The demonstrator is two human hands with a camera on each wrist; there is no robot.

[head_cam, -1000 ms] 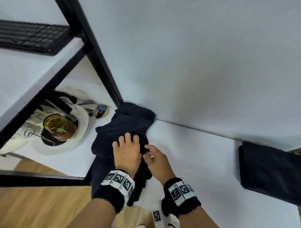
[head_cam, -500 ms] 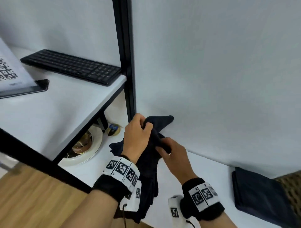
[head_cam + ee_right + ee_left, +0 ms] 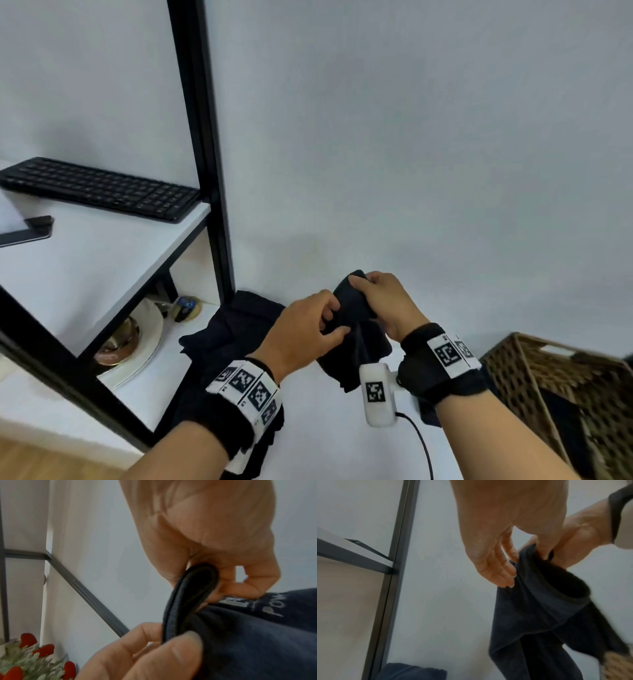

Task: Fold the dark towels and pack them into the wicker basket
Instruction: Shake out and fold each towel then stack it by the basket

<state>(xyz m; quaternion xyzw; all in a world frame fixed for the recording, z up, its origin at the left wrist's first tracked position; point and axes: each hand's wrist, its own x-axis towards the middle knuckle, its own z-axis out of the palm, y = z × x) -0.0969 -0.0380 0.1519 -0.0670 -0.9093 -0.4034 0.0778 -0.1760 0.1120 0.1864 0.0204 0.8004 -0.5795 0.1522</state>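
A dark towel hangs bunched in the air above the white table, held by both hands. My left hand pinches its edge between thumb and fingers. Just to the right and higher, my right hand grips the top hem; white lettering shows on the cloth. More dark towel lies crumpled on the table by the black post, below my left wrist. The wicker basket stands at the right with dark cloth inside.
A black shelf post rises left of the hands. The white shelf carries a black keyboard and a dark tablet. Under it sit a white plate and a small round object. The wall is close behind.
A second ago both hands lay on the towel pile on the table. They have lifted one towel and carried it rightward and up; the basket has come into view.
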